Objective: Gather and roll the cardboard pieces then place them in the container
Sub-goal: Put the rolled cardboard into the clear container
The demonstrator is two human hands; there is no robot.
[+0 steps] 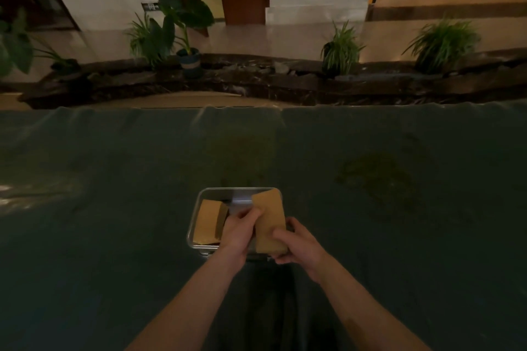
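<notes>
A clear rectangular container (199,202) stands on the dark green cloth near the table's front edge. Inside its left half lies a folded brown cardboard piece (207,221). A second brown cardboard piece (269,216), bent into a curve, is held over the container's right half. My left hand (238,232) grips its left edge and my right hand (293,241) grips its lower right side. The hands hide the container's near rim.
The dark green tablecloth (114,194) covers the whole table, with faint stains at the right. Beyond the far edge runs a dark stone planter border (256,80) with several potted plants, then a tiled floor and wooden doors.
</notes>
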